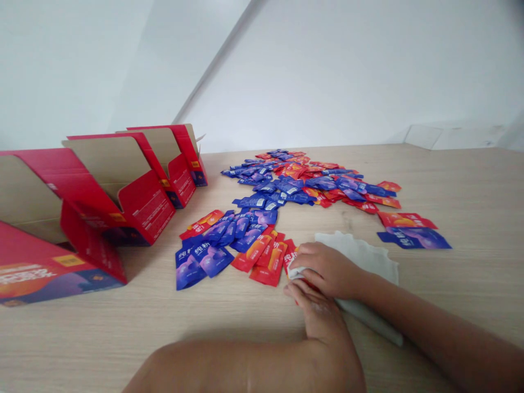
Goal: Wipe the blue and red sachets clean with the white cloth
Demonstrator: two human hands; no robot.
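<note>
White walls meeting in a corner at the back, nothing else up there. Light wood bench (470, 185) fills the whole bottom half of the view.

Biggest stuff is on the left: 3 red cardboard display boxes, all open w/ the brown inside showing. They sit in a row going away from me: the near box (49, 262), the middle box (135, 202), and the far box (180, 158) by the wall.

Mid bench there's a big sachet pile (303, 183), blue and red mixed, spread flat. A smaller sachet cluster (233, 240) sits closer in, just left of the hands, w/ blue ones on its left and red ones on its right. Off to the right, apart from the rest, are a lone red sachet (405, 220) and a lone blue sachet (413, 238), touching or nearly so.

White cloth (368, 254) lies flat on the bench near the front, right of center, under the right forearm. The right hand (327, 270) sits on its left end, fingers curled and bunched together, pinching that corner. The left hand (321, 316) is palm down on the bench just in front of it, fingers together and flat, not holding anything. Tips touch the right hand, and a bit of red peeks out between the two; can't tell what it is.
</note>
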